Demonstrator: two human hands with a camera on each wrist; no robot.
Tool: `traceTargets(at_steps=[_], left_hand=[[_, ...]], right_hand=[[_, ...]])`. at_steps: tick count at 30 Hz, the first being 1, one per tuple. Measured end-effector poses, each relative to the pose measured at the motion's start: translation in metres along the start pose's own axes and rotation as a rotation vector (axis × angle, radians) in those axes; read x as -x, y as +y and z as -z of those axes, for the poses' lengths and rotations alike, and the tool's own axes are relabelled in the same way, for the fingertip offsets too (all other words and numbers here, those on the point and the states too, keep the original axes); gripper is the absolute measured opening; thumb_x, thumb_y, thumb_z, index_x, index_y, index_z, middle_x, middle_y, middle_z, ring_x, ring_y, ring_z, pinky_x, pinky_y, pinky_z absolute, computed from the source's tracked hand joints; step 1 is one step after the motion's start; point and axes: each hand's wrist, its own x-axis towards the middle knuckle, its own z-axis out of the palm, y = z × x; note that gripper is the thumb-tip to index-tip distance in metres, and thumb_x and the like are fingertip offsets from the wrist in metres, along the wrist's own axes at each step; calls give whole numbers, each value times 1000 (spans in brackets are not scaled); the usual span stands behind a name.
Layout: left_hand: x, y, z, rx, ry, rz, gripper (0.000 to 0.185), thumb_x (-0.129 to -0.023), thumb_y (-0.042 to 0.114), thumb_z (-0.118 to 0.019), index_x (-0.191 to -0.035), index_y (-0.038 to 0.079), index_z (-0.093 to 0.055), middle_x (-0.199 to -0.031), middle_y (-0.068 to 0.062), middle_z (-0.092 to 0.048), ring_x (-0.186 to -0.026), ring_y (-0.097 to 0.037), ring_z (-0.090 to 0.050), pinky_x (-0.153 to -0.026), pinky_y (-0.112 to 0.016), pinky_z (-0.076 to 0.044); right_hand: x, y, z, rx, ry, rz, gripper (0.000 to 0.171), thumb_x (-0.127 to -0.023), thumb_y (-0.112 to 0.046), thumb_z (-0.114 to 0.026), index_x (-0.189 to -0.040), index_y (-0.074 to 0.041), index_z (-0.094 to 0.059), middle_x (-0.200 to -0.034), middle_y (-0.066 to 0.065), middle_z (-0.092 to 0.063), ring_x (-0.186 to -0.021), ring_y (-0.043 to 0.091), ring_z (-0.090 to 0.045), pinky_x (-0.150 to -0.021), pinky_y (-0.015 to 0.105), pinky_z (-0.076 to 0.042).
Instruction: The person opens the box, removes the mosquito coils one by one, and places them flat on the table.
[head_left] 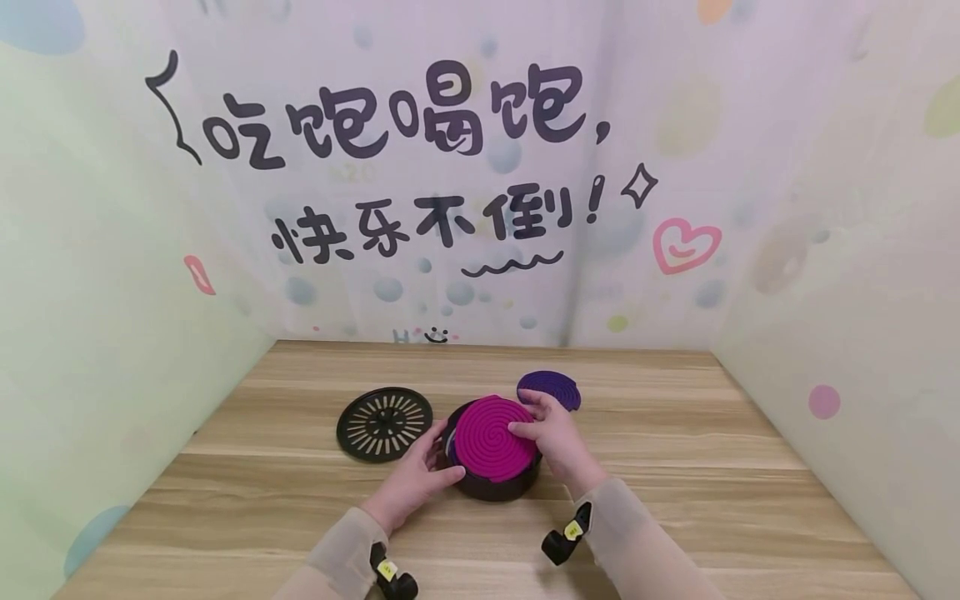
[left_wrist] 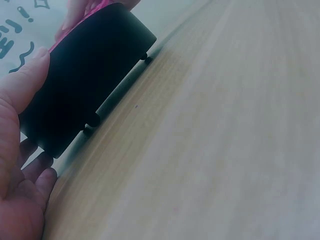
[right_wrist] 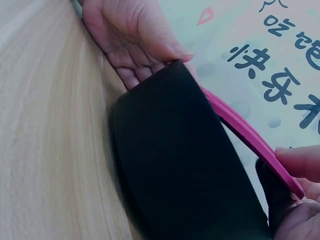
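Item 1, left of centre in the head view: slotted black lid [head_left: 385, 423], flat on the table, apart from both hands.

Item 2, my left hand [head_left: 415, 481]: fingers curved against the left wall of the black round holder [head_left: 495, 485], thumb on its rim, bracing it.

Item 3, centre: magenta spiral coil [head_left: 495, 437], lying on top of the holder, its edge overhanging the rim in the right wrist view.

Item 4, my right hand [head_left: 551, 433]: fingertips pressing on the coil's right edge, thumb under it as far as I can tell.

Item 5, upper right of the holder: purple spiral coil [head_left: 550, 388], flat on the table.

Risk, as I judge it: the coil looks thin and brittle; uneven pressure on one edge could snap it, and a loose brace could let the holder skid.

Surface: pale wood-grain table [head_left: 675, 500]. Room: pastel printed backdrop [head_left: 420, 167] with black lettering, closing three sides.
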Motion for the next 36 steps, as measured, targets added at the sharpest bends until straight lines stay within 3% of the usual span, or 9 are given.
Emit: traceTargets(at_steps=[4,10,18,36], left_hand=[[0,0,0,1,1,-2,90,-84,23,-75,-153,8,-20,-154,-22,-24,-140,-40,-26,-113,-50,-25],[0,0,-1,2,2,-3,89,-84,23,-75,-153,7,-20,-154,-22,-24,-140,-40,-27,-113,-49,-26],[1,2,-1,2,0,5,89,-85,23,-75,-153,8,-20,-154,-22,-24,-140,-39,-26,-113,-49,-26],[0,0,-1,16,-1,-5,88,-85,21,-75,-152,8,-21,-154,-20,-25,-140,-38,-27,-113,-48,-26]], right_hand=[[-1,1,0,-17,-13,-8,58,-83,11,-65,-137,1,-45,-117,20,-63,-94,21,-65,-79,27,-54],[2,-3,0,5,-38,-16,58,-83,10,-65,-137,2,-46,-123,20,-60,-103,23,-62,-85,29,-53],[1,-1,2,12,-120,-13,58,-85,8,-63,-139,8,-42,-124,23,-59,-100,18,-62,-80,24,-53],[-1,0,2,-97,-126,-78,60,-85,12,-59,-140,1,-38,-112,19,-65,-83,16,-67,-69,29,-57]])
